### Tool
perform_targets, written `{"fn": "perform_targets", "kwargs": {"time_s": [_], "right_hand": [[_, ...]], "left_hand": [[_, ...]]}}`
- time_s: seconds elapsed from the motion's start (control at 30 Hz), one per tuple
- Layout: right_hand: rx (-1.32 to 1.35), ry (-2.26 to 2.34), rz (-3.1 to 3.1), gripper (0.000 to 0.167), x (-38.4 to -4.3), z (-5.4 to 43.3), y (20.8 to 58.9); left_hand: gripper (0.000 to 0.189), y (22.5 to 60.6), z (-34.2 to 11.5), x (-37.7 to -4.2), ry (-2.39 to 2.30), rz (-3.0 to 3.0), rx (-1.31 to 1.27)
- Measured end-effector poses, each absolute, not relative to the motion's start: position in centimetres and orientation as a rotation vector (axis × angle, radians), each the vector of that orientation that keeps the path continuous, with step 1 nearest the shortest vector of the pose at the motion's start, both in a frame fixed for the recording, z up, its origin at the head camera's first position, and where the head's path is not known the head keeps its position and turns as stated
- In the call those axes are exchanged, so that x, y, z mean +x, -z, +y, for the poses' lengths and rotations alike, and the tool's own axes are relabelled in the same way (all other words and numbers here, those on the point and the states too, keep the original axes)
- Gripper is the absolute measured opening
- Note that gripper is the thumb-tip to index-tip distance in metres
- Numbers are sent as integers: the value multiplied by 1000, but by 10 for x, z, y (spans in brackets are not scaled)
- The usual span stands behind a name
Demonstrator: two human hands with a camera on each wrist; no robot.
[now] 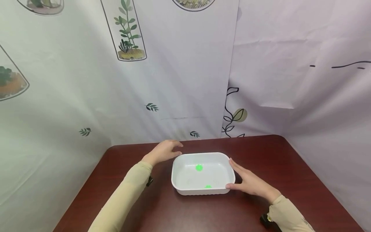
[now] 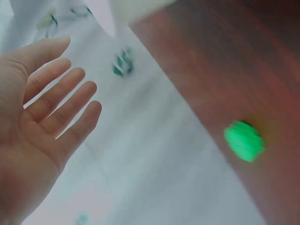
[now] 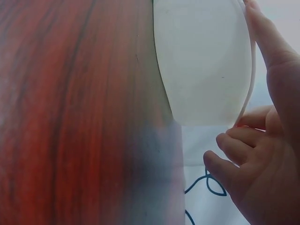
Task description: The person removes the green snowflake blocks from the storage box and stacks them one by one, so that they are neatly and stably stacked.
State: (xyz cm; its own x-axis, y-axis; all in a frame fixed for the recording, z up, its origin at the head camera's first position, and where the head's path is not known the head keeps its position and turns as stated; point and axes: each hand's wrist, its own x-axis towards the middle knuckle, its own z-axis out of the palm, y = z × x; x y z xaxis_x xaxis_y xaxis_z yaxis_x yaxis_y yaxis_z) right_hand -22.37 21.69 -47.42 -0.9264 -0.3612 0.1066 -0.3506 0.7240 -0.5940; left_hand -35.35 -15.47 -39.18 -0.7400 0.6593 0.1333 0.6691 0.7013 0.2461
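Note:
A white rectangular dish (image 1: 203, 192) with rounded corners is at mid-table in the head view. Two bright green pieces show inside: a round one (image 1: 199, 167) on the floor and another (image 1: 208, 186) partly hidden by the near rim. My right hand (image 1: 251, 183) holds the dish's right end, thumb at the near corner and fingers toward the far corner. In the right wrist view, its fingertips touch the rim of the dish (image 3: 204, 61). Loosely spread and holding nothing, my left hand (image 1: 164, 151) hovers by the far left corner. A blurred green lump (image 2: 244, 140) lies on the tabletop in the left wrist view.
The dark red-brown table (image 1: 185, 212) has rounded far corners. White cloth (image 1: 185, 80) printed with plants hangs behind it and at both sides. A small black device (image 1: 149, 181) sits at the left wrist, and another (image 1: 266, 220) at the right.

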Motion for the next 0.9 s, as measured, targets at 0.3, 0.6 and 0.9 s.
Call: {"fn": "perform_targets", "kwargs": {"time_s": [0.3,0.6,0.9], "right_hand": [[-604,1017,2889,114,-223,217,470],[-615,1034,2873,113,-217,218,471],[-656,1018,2913,111,-217,218,472]], "left_hand": [[33,369,-88,-324,98,-2803,-1539],[36,385,-38,-299,-223,-2734,-1834],[42,406,-21,-289,-435,-2752,-1945]]}}
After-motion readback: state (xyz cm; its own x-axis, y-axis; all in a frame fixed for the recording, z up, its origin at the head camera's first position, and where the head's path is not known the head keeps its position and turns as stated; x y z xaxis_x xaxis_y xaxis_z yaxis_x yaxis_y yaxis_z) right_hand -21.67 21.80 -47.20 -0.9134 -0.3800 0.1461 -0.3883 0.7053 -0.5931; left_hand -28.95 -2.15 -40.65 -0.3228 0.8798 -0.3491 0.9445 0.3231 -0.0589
